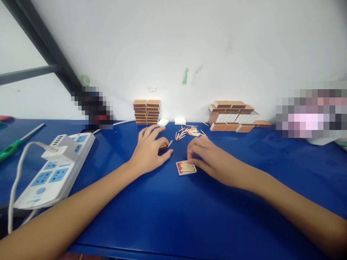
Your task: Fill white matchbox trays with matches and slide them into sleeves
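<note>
Blue table top (168, 216) carried the whole scene. Near its middle lay an open matchbox tray (186, 168), filled with red-tipped matches laid side by side. The right hand (210, 157) came in from 4 o'clock of that tray, fingers drawn close together with their tips on the tray's far right edge; whether they actually pinched it could not be told from this angle. At 10 o'clock of the tray the left hand (150, 150) lay knuckles up, its thumb and curled fingers closed on a small brown matchbox sleeve (163, 147), with 1 single match (170, 143) just beside the fingertips. Loose matches (189, 131) were scattered at 12 o'clock of the tray. Behind them, against the wall, stood 2 stacks of matchboxes (146, 112) at 11 o'clock and a wider pile of boxes (233, 115) at 1 o'clock. A white power strip (54, 166) sat at 9 o'clock, well apart from both hands.
</note>
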The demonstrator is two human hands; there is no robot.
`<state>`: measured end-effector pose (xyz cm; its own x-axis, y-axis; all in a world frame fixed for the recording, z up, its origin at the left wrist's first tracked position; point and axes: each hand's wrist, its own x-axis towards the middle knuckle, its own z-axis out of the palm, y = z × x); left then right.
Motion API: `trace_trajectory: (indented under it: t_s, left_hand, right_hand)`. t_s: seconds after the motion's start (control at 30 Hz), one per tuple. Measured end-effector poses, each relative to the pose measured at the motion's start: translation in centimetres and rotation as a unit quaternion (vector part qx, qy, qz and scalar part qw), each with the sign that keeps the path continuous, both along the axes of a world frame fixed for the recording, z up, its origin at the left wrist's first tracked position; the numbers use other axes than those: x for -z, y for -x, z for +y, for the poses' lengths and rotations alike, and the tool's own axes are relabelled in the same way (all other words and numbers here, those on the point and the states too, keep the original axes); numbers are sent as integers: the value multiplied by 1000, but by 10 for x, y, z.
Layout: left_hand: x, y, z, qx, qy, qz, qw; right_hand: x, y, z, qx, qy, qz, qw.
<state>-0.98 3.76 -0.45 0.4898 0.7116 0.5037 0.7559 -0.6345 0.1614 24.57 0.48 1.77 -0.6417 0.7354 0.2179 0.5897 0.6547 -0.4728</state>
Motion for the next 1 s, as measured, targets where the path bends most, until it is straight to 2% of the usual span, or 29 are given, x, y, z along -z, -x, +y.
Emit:
trace_trajectory:
  t_s: [0.13, 0.27, 0.33, 0.47, 0.57, 0.73, 0.83, 1.0]
  left_hand:
    - [3, -6, -2, -10, 2, -1, 1000]
    - [2, -8, -2, 12, 25, 1, 1000]
    - [1, -8, -1, 26, 36, 10, 999]
    - [3, -6, 5, 26, 96, 14, 995]
    - [2, -3, 6, 29, 132, 12, 991]
    - [-6, -12, -11, 43, 134, -38, 989]
    - [-9, -21, -28, 67, 143, -36, 987]
    - [-11, -22, -44, 108, 149, -24, 983]
  right_hand:
    - [-1, -2, -5, 2, 4, -3, 1000]
    - [1, -17, 18, 77, -56, 25, 995]
    - [2, -26, 29, 117, -62, 31, 991]
    - [5, -38, 40, 126, -52, 11, 991]
    - [6, -49, 47, 148, -80, -5, 986]
    - [14, -69, 62, 254, -77, 2, 964]
    - [24, -70, 69, 254, -63, -1, 965]
    - [36, -64, 77, 236, -125, -21, 963]
